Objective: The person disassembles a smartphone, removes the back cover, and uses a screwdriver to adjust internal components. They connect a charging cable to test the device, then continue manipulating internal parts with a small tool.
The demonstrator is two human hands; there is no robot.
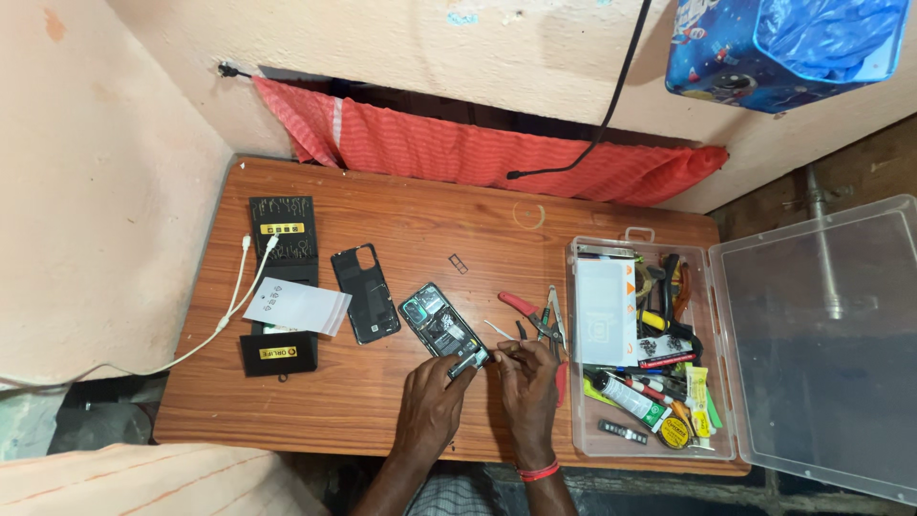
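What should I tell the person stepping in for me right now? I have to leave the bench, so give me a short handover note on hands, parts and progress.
Left hand: fingers on the lower end of the opened phone, steadying it.
Right hand: pinching a thin tool whose tip sits at the phone's lower edge.
Parts: the phone lies insides-up at mid table; its black back cover lies just left; red-handled pliers lie right, beside the open clear toolbox.
Done: back cover off.
Left: work at the lower end; cover not refitted.
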